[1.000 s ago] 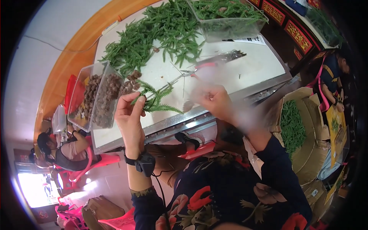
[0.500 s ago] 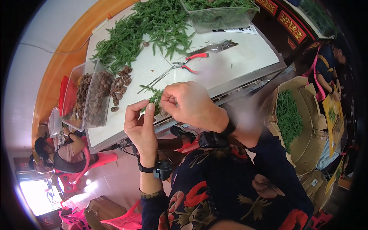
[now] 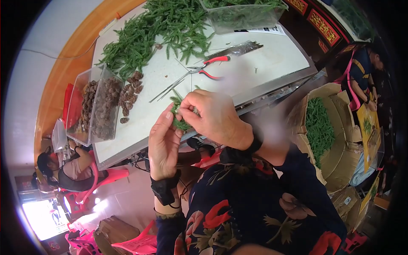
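Both my hands meet over the near edge of the white table, around a small green pine sprig (image 3: 181, 123). My left hand (image 3: 165, 142) grips the sprig from the left, thumb and fingers closed on it. From the right, my right hand (image 3: 214, 117) pinches at the top of the sprig; what its fingertips hold is partly hidden. Just beyond my hands lie red-handled pliers (image 3: 212, 67) with open jaws and several thin wire stems (image 3: 172, 87). A group of loose pine cones (image 3: 130, 95) rests to the left.
A clear bin of pine cones (image 3: 95, 106) stands at the table's left. Green sprigs (image 3: 170, 29) are heaped at the far side beside another clear bin (image 3: 242, 19). At right, a cardboard box (image 3: 335, 140) holds more greenery. Other people sit at left and far right.
My left hand has turned and shifted right, closer to my right hand, its fingers now curled more around the sprig. My right hand stays nearly in place. The view has shifted slightly.
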{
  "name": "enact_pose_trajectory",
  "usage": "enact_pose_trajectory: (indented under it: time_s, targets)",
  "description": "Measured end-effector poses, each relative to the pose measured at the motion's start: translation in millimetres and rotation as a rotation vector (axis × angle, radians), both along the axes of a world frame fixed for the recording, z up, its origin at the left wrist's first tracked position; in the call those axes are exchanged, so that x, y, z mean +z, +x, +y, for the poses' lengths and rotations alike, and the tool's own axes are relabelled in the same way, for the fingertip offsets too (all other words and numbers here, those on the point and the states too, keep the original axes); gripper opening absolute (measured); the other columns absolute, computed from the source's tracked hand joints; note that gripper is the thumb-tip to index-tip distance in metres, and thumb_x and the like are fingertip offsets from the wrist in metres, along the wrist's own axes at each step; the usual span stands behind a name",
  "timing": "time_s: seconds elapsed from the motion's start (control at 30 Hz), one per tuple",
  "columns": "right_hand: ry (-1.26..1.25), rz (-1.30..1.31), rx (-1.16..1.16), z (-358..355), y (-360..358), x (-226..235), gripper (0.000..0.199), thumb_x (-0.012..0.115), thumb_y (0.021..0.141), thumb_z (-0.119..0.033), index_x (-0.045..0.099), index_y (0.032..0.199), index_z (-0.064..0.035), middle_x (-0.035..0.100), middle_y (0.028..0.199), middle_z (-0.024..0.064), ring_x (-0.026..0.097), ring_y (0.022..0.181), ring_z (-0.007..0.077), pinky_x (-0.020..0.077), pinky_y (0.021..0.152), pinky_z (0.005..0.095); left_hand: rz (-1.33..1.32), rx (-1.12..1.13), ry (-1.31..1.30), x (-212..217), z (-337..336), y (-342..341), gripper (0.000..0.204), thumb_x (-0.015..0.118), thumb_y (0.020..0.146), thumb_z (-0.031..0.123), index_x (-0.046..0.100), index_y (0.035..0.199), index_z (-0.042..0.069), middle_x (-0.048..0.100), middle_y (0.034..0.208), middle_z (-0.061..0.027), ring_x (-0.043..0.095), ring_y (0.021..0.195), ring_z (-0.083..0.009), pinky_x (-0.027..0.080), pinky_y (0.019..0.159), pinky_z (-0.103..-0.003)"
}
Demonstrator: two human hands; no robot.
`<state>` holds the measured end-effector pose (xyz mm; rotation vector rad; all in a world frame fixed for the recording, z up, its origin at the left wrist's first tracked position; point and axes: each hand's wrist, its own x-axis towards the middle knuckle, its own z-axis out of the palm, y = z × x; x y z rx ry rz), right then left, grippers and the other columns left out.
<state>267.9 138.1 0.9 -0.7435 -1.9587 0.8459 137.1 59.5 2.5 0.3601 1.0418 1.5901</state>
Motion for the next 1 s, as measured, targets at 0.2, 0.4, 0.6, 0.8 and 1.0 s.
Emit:
enact_pose_trajectory:
  time_s: [0.2,0.4,0.6,0.8,1.0]
  targets:
    - [0.120,0.091,0.012,5,1,-10,0.012,0.069,0.076,-0.011,0.062,0.083,-0.0036,0.062,0.072,0.0078,0.058,0.057,0.0228,0.0448,0.051,0.0311,-0.084,-0.062,0.055,-12,5,-5,0.030,0.055,0.092,0.013,0.056,0.117,-0.002,0.061,0.090,-0.0029,0.055,0.081,-0.0087,0.044,0.069,-0.021]
    - [-0.070,0.070,0.048,-5,5,-21,0.020,0.070,0.077,-0.011,0.061,0.093,-0.0033,0.062,0.076,0.0081,0.057,0.058,0.0193,0.0438,0.052,0.0302,-0.042,-0.006,0.012,-14,7,-10,0.031,0.055,0.091,0.013,0.056,0.119,-0.002,0.061,0.090,-0.0024,0.054,0.080,-0.0088,0.043,0.070,-0.022]
    - [0.089,0.074,0.023,-8,-1,-27,0.021,0.070,0.076,-0.007,0.061,0.094,-0.0034,0.063,0.083,0.0094,0.059,0.061,0.0215,0.0445,0.054,0.0312,0.154,-0.016,0.026,-14,4,-11,0.032,0.056,0.090,0.011,0.058,0.119,-0.003,0.063,0.090,-0.0023,0.052,0.077,-0.0067,0.039,0.066,-0.020]
    - [0.415,0.092,-0.057,-7,-5,-44,0.024,0.071,0.072,-0.002,0.061,0.093,-0.0023,0.063,0.085,0.0091,0.061,0.068,0.0263,0.0462,0.057,0.0336,0.283,0.037,0.017,-24,1,-5,0.026,0.059,0.088,0.008,0.064,0.112,-0.002,0.062,0.087,-0.0009,0.051,0.075,-0.0061,0.038,0.065,-0.019]
    - [0.492,0.012,-0.057,-14,-1,-42,0.026,0.072,0.071,0.000,0.062,0.094,-0.0015,0.064,0.087,0.0096,0.062,0.072,0.0266,0.0474,0.061,0.0333,0.548,0.116,0.096,-32,-3,4,0.025,0.058,0.088,0.009,0.065,0.109,-0.003,0.057,0.084,0.0023,0.049,0.074,-0.0057,0.036,0.064,-0.019]
